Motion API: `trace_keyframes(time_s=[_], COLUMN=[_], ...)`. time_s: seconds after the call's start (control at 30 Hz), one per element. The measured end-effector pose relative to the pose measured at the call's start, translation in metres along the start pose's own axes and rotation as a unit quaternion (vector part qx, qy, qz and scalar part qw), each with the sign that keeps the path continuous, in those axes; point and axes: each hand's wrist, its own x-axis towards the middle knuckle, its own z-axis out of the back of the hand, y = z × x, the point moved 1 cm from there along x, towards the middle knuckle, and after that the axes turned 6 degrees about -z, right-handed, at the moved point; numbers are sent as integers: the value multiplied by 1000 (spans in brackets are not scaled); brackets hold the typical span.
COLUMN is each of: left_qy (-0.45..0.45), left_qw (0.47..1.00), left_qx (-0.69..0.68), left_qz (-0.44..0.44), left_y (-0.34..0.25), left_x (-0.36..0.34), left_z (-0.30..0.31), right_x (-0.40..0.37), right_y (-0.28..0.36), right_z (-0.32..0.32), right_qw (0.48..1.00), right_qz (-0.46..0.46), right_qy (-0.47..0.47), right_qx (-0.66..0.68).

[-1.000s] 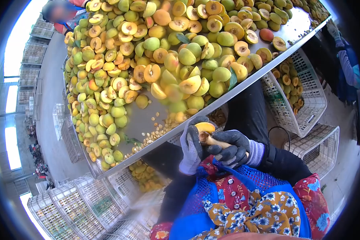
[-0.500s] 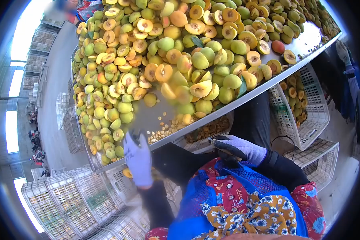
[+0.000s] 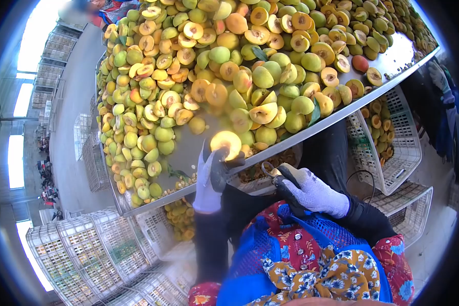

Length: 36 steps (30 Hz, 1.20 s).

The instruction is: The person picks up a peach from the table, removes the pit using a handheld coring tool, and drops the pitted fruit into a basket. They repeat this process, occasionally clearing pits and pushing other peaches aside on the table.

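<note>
My left hand (image 3: 211, 173), in a pale lilac glove with dark fingertips, grips a bright yellow peach half (image 3: 225, 145), its cut face up, over the near edge of the metal table (image 3: 191, 148). In my right hand (image 3: 311, 189), gloved alike, is a small pitting tool with a metal loop (image 3: 268, 168) sticking out past the fingers. Its handle is hidden. Beyond both hands lies a big heap of green-yellow peaches (image 3: 262, 76), many of them halved. Small pale pits lie near the rim, partly hidden by my left hand.
The table's raised metal rim (image 3: 301, 133) runs diagonally before me. Under it stand white crates, one with fruit halves (image 3: 380, 127) at right and fruit (image 3: 181, 219) at left. More stacked crates (image 3: 94, 250) fill the lower left. Another person's gloved hand (image 3: 438, 76) shows at far right.
My left hand was open and low at the rim; it has moved right and up and now holds a peach half. My right hand has turned, bringing the tool's loop into clearer view.
</note>
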Motion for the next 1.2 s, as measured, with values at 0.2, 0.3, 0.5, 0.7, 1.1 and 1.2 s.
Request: trace_keyframes(time_s=[0.2, 0.3, 0.5, 0.7, 1.1, 1.2], left_qy=[50, 9, -53, -101, -122, -106], left_qw=[979, 992, 981, 947, 966, 950], left_qx=[-194, -128, 134, 226, 169, 250], left_qz=[33, -10, -128, -203, -152, -156], left_y=[28, 26, 48, 56, 98, 52], left_x=[-29, -44, -46, -48, -21, -44], left_z=[-20, -46, -46, -56, -36, -74], right_x=[17, 16, 13, 10, 4, -1], right_y=[19, 22, 15, -4, -8, -5], right_z=[-9, -10, -24, -32, -28, -27], right_qw=[998, 997, 994, 999, 991, 991], right_qz=[-41, -76, -103, -34, -64, -98], right_qy=[-36, -29, -32, 8, -81, -85], right_qx=[-8, 12, -28, 17, -85, -12])
